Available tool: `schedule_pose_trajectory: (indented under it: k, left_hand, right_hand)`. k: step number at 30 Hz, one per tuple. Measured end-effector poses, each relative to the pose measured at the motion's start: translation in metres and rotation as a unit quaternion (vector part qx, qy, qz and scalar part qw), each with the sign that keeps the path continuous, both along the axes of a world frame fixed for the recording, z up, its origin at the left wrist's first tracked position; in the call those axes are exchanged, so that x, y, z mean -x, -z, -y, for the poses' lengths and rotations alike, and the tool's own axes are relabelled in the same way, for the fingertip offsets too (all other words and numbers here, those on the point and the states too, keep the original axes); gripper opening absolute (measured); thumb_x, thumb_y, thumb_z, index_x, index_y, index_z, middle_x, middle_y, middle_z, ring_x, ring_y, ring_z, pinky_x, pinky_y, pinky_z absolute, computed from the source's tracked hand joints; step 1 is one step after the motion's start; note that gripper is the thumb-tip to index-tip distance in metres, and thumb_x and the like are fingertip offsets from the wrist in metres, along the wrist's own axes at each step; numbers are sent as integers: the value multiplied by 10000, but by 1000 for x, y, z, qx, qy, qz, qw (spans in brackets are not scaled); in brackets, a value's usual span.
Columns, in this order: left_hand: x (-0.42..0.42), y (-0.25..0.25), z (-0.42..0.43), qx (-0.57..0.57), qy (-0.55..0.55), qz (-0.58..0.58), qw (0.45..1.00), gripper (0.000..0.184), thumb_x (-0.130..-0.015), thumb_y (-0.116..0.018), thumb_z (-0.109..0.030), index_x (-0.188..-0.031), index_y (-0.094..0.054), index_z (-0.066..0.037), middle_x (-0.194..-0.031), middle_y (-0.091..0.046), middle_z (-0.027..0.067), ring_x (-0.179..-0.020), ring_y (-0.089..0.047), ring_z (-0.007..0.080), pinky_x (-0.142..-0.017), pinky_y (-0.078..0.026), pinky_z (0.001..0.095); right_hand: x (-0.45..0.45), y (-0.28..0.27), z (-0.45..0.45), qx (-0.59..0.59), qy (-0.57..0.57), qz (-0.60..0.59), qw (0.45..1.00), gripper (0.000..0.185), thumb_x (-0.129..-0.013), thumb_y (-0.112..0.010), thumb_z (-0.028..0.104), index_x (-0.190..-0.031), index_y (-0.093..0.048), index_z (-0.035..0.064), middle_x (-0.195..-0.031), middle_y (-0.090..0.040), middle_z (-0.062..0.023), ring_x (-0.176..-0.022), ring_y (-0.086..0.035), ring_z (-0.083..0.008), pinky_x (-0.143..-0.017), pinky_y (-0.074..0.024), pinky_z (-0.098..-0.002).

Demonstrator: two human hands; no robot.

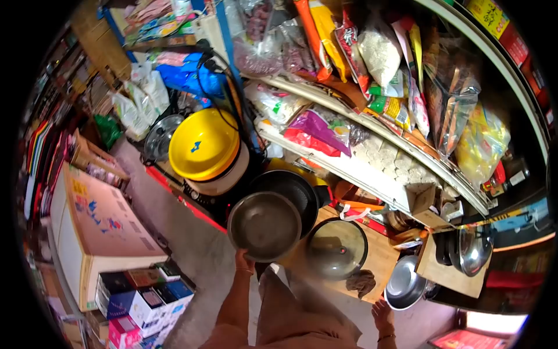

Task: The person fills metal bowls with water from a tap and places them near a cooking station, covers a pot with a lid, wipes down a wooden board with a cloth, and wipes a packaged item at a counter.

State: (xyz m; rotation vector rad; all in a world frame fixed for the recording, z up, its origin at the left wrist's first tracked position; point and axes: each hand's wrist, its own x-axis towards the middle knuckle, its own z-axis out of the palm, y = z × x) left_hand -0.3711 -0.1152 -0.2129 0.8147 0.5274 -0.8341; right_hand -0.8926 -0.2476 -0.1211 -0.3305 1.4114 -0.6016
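Note:
My left hand is closed on the near rim of a dark grey round metal bowl, holding it above the floor edge of the counter. Behind it, partly covered by the bowl, sits a black pan. My right hand is low on the right with its fingers apart and nothing visible in it. Close to those fingers stands a silver metal basin. Between the hands, a glass lid lies on a wooden board, beside a crumpled brown cloth.
A yellow basin is stacked on other bowls at the back left. Shelves with bagged goods rise behind the counter. Stacked boxes and a pink-topped cabinet stand on the left. Ladles lie at the right.

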Motion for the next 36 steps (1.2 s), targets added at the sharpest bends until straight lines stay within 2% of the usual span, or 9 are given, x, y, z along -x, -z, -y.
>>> schedule_pose_trajectory:
  k: [1, 3, 5, 14, 16, 23, 30, 32, 36]
  left_hand:
    - [-6, -2, 2, 7, 9, 7, 1000, 374, -663, -510, -120, -1022, -468, -22, -1040, -495, 89, -981, -462, 271, -827, -394, 400]
    - [-13, -4, 4, 9, 27, 7, 1000, 365, -655, -520, -121, -1005, -479, -30, -1023, -505, 83, -960, -479, 268, -810, -410, 396]
    - [-24, 1, 1, -19, 53, -5, 998, 328, -656, -529, -138, -969, -497, -44, -977, -520, 71, -912, -499, 254, -767, -430, 386]
    - [-57, 33, -6, -76, 142, -13, 987, 211, -661, -541, -192, -850, -500, -107, -797, -530, 32, -709, -511, 202, -556, -413, 339]
    - [-61, 45, -12, -65, 137, -14, 988, 254, -654, -541, -186, -890, -496, -103, -836, -528, 41, -744, -514, 214, -574, -423, 352]
    - [-66, 23, -10, -28, 141, -19, 989, 488, -627, -534, -172, -1095, -418, -93, -1050, -467, 100, -922, -487, 282, -671, -454, 421]
    - [-80, 5, -13, -62, 191, 47, 979, 455, -623, -536, -171, -1060, -434, -91, -926, -503, 83, -787, -526, 246, -548, -485, 376]
    - [-80, -16, -7, -129, 155, 79, 976, 397, -621, -535, -176, -1004, -456, -112, -847, -510, 64, -696, -532, 219, -474, -481, 350]
    - [-96, -24, -4, -161, 216, 100, 958, 353, -617, -536, -182, -960, -468, -133, -828, -513, 58, -683, -534, 208, -474, -485, 356]
  right_hand:
    - [-5, -3, -10, -12, 46, -11, 999, 390, -817, -459, 300, -1103, -419, 38, -1044, -493, -112, -912, -492, -243, -761, -405, -352]
    - [-8, -3, -33, -36, 70, -30, 996, 403, -826, -447, 306, -1124, -413, 37, -1054, -491, -113, -919, -490, -248, -771, -405, -357]
    - [-12, -4, -57, -65, 69, -44, 994, 436, -849, -390, 315, -1185, -358, 40, -1213, -391, -119, -1070, -410, -263, -860, -357, -358]
    - [-32, 0, -113, -44, 168, -28, 984, 432, -827, -439, 304, -1163, -380, 39, -1197, -405, -121, -1016, -444, -256, -810, -406, -351]
    - [-36, 1, -119, -35, 174, -18, 984, 423, -826, -441, 305, -1151, -388, 41, -1196, -406, -123, -1026, -437, -259, -817, -401, -353]
    - [-46, 5, -123, -12, 175, 9, 984, 388, -819, -444, 313, -1096, -415, 42, -1199, -402, -128, -1083, -396, -273, -862, -366, -365]
    - [-47, 12, -129, -9, 186, 19, 982, 338, -818, -440, 307, -1043, -448, 55, -1177, -420, -120, -1067, -406, -269, -853, -364, -362]
    - [-48, 16, -134, -8, 196, 26, 980, 306, -817, -442, 305, -1003, -467, 63, -1135, -451, -111, -1037, -426, -261, -832, -380, -355]
    - [-53, 18, -142, -15, 213, 26, 977, 286, -819, -443, 300, -984, -475, 68, -1077, -481, -99, -993, -448, -247, -807, -392, -349]
